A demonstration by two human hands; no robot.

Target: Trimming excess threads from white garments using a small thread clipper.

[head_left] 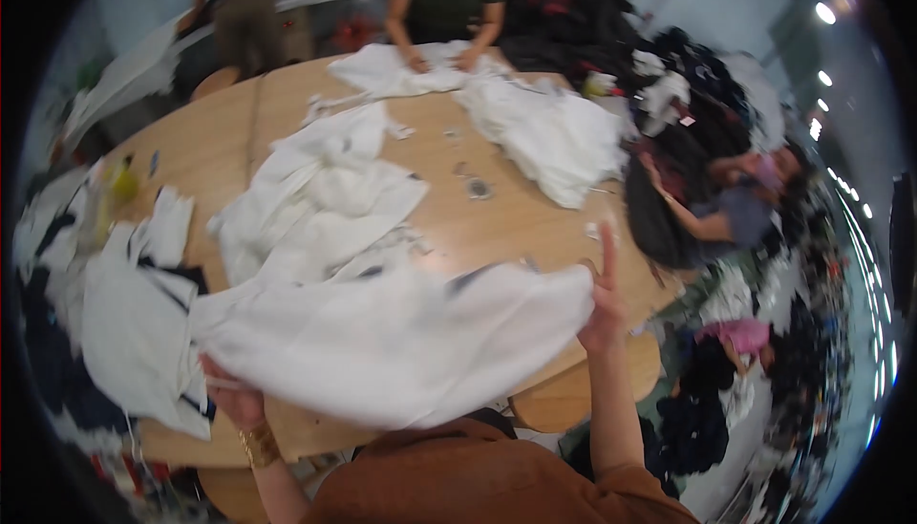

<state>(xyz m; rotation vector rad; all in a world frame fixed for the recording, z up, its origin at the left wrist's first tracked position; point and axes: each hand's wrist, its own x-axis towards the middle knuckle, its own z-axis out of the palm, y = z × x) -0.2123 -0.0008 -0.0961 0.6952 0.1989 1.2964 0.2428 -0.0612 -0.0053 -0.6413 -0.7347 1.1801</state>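
A white cloth garment (401, 342) with a gathered edge at its left end is stretched out in the air above the near side of the table, slightly blurred. My left hand (232, 395) grips its gathered left end from below, fingers partly hidden by the cloth. At the other end, my right hand (602, 314) pinches the garment's corner, with one finger pointing up. Just beyond it lies a crumpled heap of white garments (325, 190) on the wooden table (430, 161).
Another white pile (554, 132) lies farther right, near small scraps (475, 185). White garments (138, 323) stack at the left edge. Across the table a person (444, 8) handles white cloth; another person (735, 199) sits at the right beside dark heaps. A wooden stool (592, 385) stands near my right.
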